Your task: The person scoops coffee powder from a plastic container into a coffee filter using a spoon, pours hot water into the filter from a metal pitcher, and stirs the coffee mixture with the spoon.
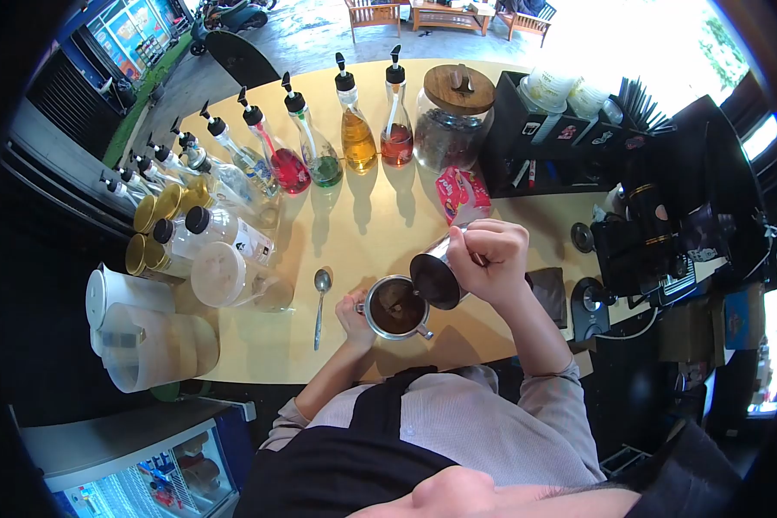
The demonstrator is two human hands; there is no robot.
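Observation:
My left hand (pixel 354 321) is closed at the left side of a round metal pot (pixel 374 325), where its handle shows. Dark brown liquid with a lighter patch fills the inside of the pot. My right hand (pixel 497 255) is wrapped round the handle of a metal pitcher (pixel 436 281), which is tilted to the left with its rim over the pot's right edge. The pitcher's inside looks dark, and I cannot make out a clear stream from it. A metal spoon (pixel 320 302) lies on the table left of the pot.
Several syrup bottles with black pumps (pixel 358 138) curve along the table's (pixel 345 237) back and left. Plastic jugs (pixel 134 345) and jars stand left. A wood-lidded glass jar (pixel 451 129), pink packet (pixel 463 197) and black cup organizer (pixel 535 177) are at the back right; a coffee machine (pixel 643 250) stands right.

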